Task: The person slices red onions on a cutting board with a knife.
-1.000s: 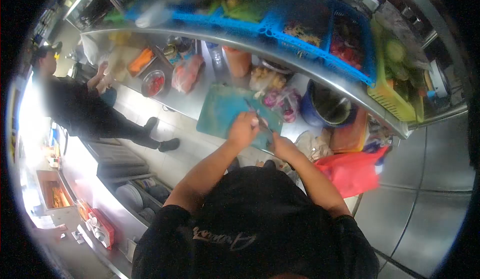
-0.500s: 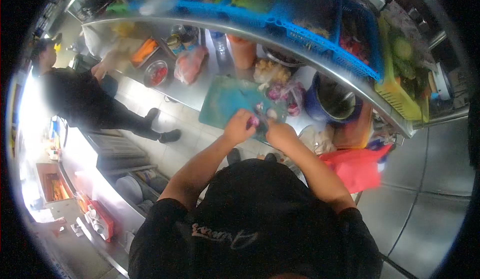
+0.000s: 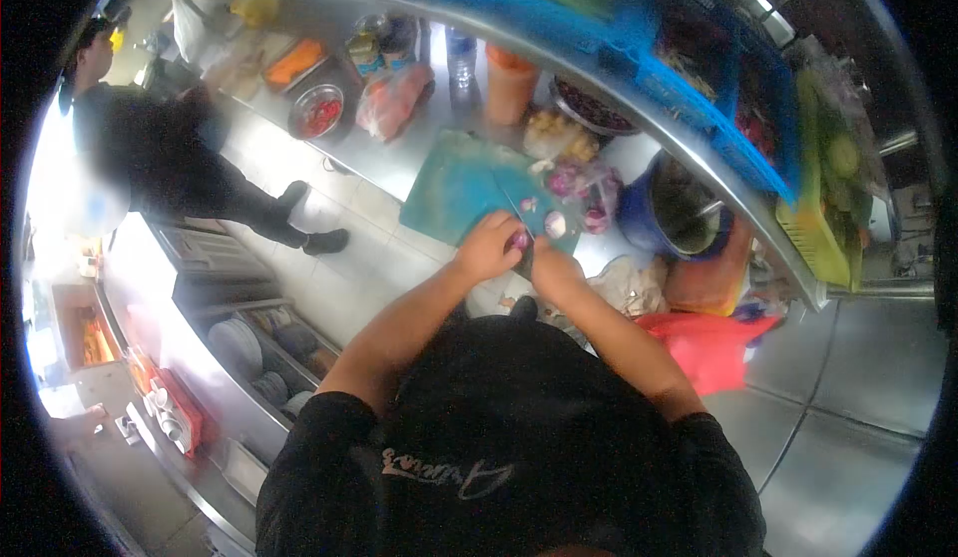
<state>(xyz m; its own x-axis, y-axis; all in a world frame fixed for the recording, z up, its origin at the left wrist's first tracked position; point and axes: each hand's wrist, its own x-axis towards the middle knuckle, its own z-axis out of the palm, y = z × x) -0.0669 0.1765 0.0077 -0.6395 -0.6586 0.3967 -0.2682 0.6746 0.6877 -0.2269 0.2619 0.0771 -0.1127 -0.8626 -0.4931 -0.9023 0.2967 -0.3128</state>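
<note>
On the teal cutting board (image 3: pixel 449 193), my left hand (image 3: pixel 489 246) is closed around a purple onion (image 3: pixel 518 240). My right hand (image 3: pixel 555 270) grips a knife (image 3: pixel 510 196), whose thin blade points away over the board beside the onion. A pale cut onion half (image 3: pixel 555 225) and a small purple piece (image 3: pixel 528 204) lie just beyond the hands. Behind the board's right corner sits a clear bag of purple onions (image 3: pixel 596 203), and next to it a bag of yellowish pieces (image 3: pixel 559 138).
A blue bucket (image 3: pixel 671 213) stands right of the onions, near a red bag (image 3: pixel 699 349). Blue crates (image 3: pixel 689 88) fill the shelf above. A metal bowl (image 3: pixel 317 111) and bagged meat (image 3: pixel 394 103) are at the left. Another person (image 3: pixel 165 148) stands far left.
The view has shifted. My left hand, earlier on the board near the blade, now shows a purple onion in its fingers. The cut half and small piece are more plainly visible.
</note>
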